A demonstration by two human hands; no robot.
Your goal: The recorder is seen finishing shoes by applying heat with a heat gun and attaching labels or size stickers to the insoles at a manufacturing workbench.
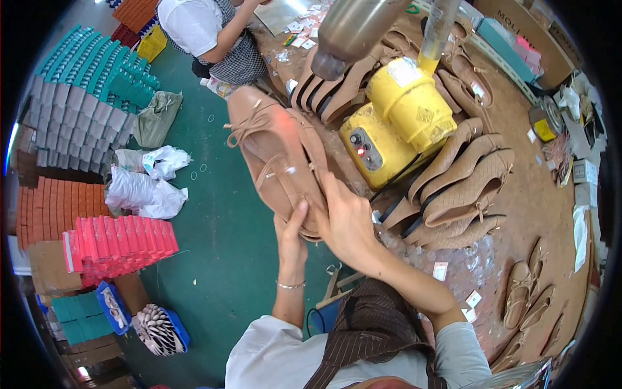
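A tan flat shoe (275,152) with a bow at its toe is held up in front of me, toe pointing away. My left hand (291,236) grips it from below at the heel, thumb up against the sole edge. My right hand (343,217) closes over the heel from the right side. Under the shoe's toe end a second, similar shoe seems to lie against it.
A yellow machine (395,123) with a red light stands on the worn table (531,220), under a metal nozzle (353,29). Several tan shoes (466,185) lean beside it. Another person (214,32) sits at the far end. Red (123,246) and teal boxes (84,71) are stacked on the green floor.
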